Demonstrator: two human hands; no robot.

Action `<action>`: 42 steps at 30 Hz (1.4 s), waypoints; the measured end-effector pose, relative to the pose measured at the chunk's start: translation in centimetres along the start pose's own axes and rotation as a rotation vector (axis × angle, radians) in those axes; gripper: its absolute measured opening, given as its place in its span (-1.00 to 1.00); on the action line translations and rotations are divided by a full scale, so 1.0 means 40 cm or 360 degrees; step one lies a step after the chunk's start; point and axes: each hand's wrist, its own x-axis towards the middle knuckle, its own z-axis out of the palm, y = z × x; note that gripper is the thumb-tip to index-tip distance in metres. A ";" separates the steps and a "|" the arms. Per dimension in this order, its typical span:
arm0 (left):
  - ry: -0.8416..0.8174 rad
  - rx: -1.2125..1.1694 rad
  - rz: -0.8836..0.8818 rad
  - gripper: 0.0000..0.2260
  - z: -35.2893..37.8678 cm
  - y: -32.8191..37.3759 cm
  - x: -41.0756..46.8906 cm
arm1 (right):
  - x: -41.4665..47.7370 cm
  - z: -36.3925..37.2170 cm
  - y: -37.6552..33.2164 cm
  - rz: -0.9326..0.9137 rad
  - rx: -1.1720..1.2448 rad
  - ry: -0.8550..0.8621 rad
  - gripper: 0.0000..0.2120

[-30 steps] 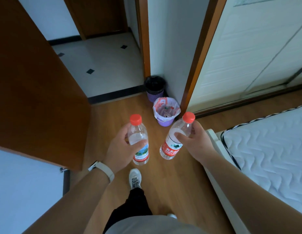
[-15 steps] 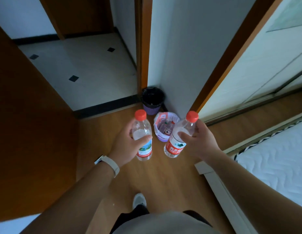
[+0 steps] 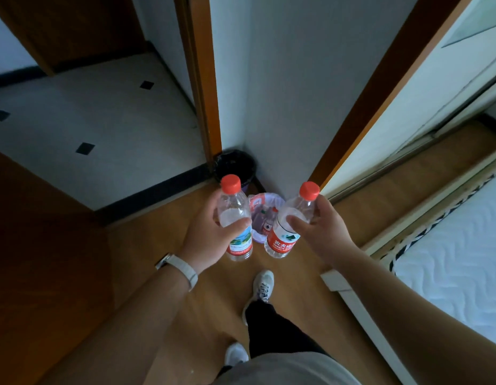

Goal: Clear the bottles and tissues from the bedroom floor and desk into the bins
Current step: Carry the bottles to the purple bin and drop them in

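Observation:
My left hand (image 3: 210, 234) grips a clear plastic bottle (image 3: 235, 218) with a red cap, held upright. My right hand (image 3: 321, 232) grips a second clear bottle (image 3: 285, 232) with a red cap and red label, tilted a little. Both bottles hang above the floor, just in front of two bins in the wall corner. The nearer purple bin (image 3: 262, 218) has a white liner and holds several bottles; my bottles hide most of it. Behind it stands a bin with a black liner (image 3: 235, 165), partly covered by the left bottle's cap.
An open brown door (image 3: 38, 232) stands at the left beside a doorway onto white tiles (image 3: 102, 120). At the right are the bed frame (image 3: 349, 298) and its white mattress (image 3: 457, 259). My feet in white shoes (image 3: 263, 284) stand on the wooden floor.
I have walked closer to the corner, so the bins now lie directly under the bottles. Both hands keep their grip and sit slightly higher in view.

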 end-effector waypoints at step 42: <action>-0.0631 0.0472 -0.0342 -0.52 0.303 -0.781 0.985 | 0.873 0.448 0.611 0.0814 0.0026 0.0319 -0.45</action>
